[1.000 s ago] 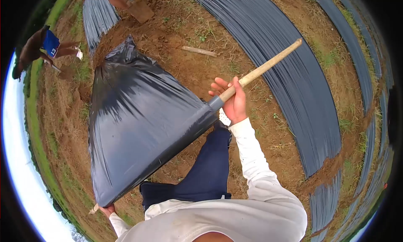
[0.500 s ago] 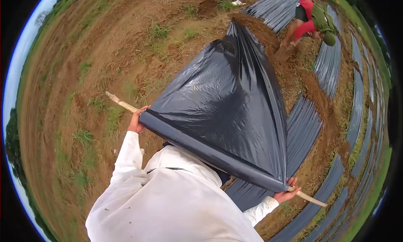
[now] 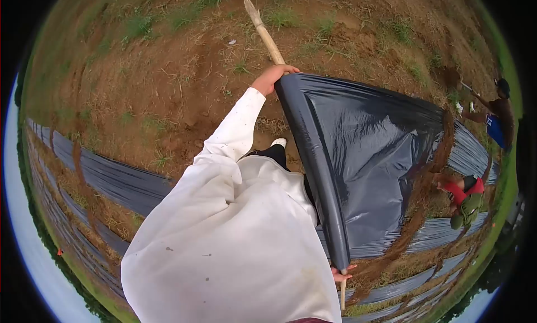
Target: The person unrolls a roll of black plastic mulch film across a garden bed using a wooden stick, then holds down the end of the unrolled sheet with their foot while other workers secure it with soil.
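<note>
A roll of dark plastic film (image 3: pixel 316 155) lies across the front of my body, wound on a wooden pole (image 3: pixel 262 32). My left hand (image 3: pixel 273 78) is closed round the pole at the roll's upper end, and the pole's splintered tip sticks out beyond it. At the lower end my right hand (image 3: pixel 341 274) grips the pole's thinner end, with its fingers partly hidden by the roll. From the roll a glossy dark sheet (image 3: pixel 369 166) stretches out to the right, narrowing towards the soil there.
A person in red and green (image 3: pixel 470 194) bends over near the sheet's far end. Another person in blue shorts (image 3: pixel 495 127) holds a long-handled tool. Film-covered rows (image 3: pixel 126 180) run on both sides, with bare brown soil (image 3: pixel 140 88) and grass tufts between.
My view and body have turned to the left, so the roll now stands steeply instead of slanting across. The sheet now points right, and a second person has come into fuller view.
</note>
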The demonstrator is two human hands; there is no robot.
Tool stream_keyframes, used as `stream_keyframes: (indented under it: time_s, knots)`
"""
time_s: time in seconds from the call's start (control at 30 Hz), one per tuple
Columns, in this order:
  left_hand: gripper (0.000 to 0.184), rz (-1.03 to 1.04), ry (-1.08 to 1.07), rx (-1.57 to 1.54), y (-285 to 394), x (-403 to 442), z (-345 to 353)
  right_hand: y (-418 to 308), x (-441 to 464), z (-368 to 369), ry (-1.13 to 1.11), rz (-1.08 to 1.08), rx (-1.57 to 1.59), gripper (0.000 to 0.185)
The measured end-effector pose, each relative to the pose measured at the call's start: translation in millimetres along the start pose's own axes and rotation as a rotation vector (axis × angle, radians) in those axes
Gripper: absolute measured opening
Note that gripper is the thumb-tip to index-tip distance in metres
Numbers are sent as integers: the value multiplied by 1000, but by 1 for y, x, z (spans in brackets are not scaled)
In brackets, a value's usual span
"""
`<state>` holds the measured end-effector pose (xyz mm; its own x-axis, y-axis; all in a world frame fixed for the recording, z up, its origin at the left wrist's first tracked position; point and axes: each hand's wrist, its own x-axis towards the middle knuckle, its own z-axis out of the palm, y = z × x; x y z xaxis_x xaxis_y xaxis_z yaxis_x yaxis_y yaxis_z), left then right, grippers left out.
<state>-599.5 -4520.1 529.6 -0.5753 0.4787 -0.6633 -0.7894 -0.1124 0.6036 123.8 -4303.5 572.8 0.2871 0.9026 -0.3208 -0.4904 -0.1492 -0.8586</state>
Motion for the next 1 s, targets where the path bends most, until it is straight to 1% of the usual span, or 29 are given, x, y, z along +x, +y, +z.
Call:
stream_keyframes:
  time_s: [0.03, 0.07, 0.13, 0.17, 0.2, 0.23, 0.27, 0.3, 0.33, 0.37, 0.4, 0.5, 0.57, 0.6, 0.63, 0.67, 0.7, 0.73, 0.77, 0.8, 0.83, 0.87, 0.9, 0.93, 0.97, 1.0]
  knots:
    - [20, 58, 1, 42, 5, 4, -17, 8, -3, -8, -25, 9, 74, 53]
    - [20, 67, 3, 41, 18, -3, -22, 13, -9, -8, -31, 13, 79, 53]
    - [19, 113, -74, 23, 41, -31, -30, 13, -34, -10, -46, 36, 116, 53]
    - [19, 155, -32, 112, 49, -43, -38, 17, -54, 0, -36, 21, 143, 52]
    - [21, 188, -25, 187, 50, -37, -59, 21, -62, -3, 6, 28, 213, 52]
    - [24, 204, -16, 255, 60, -54, -67, 25, -73, -8, -49, 36, 268, 50]
    - [27, 195, 1, 286, 72, -83, -68, 22, -60, -42, -304, 167, 437, 48]
    - [29, 193, -3, 366, 77, -90, -82, 26, -85, -22, -176, 132, 334, 46]
    - [28, 187, -66, 315, 78, -92, -99, 28, -97, -19, -160, 156, 344, 46]
    - [27, 221, -125, 221, 81, -104, -108, 35, -108, -23, -99, 100, 218, 46]
    - [27, 265, -178, 133, 85, -117, -122, 40, -123, -24, -95, 105, 206, 46]
    - [28, 291, -205, 78, 85, -134, -177, 54, -183, -32, -100, 62, 195, 45]
    - [28, 301, -219, 144, 91, -146, -206, 60, -219, -47, -121, 89, 208, 44]
    - [28, 297, -191, 197, 87, -163, -228, 61, -233, -68, -89, 97, 196, 44]
    - [26, 257, -235, 199, 87, -165, -252, 55, -248, -89, -134, 94, 151, 45]
    - [26, 223, -221, 211, 75, -180, -272, 53, -271, -107, -186, 91, 107, 45]
    - [24, 175, -250, 159, 69, -189, -285, 49, -314, -93, -16, 13, 7, 45]
    - [22, 160, -287, 115, 76, -189, -293, 44, -329, -115, -48, 33, 31, 46]
    - [19, 156, -273, 102, 74, -195, -292, 35, -349, -122, -38, 46, 104, 42]
    - [16, 148, -244, 79, 63, -209, -297, 28, -367, -132, 18, -96, 105, 33]
    - [14, 95, -252, 25, 56, -217, -308, 15, -376, -162, 60, -143, 131, 25]
    - [11, 42, -267, -31, 50, -222, -317, 7, -405, -164, 32, -163, 106, 23]
    - [10, 16, -276, -78, 44, -227, -325, -3, -415, -188, 53, -218, 177, 22]
    - [9, -10, -300, -129, 41, -233, -332, -13, -417, -219, 65, -262, 251, 24]
    - [9, 12, -315, -140, 42, -240, -341, -16, -437, -229, 123, -335, 197, 25]
    - [9, -21, -343, -177, 41, -246, -346, -18, -463, -227, 92, -322, 199, 26]
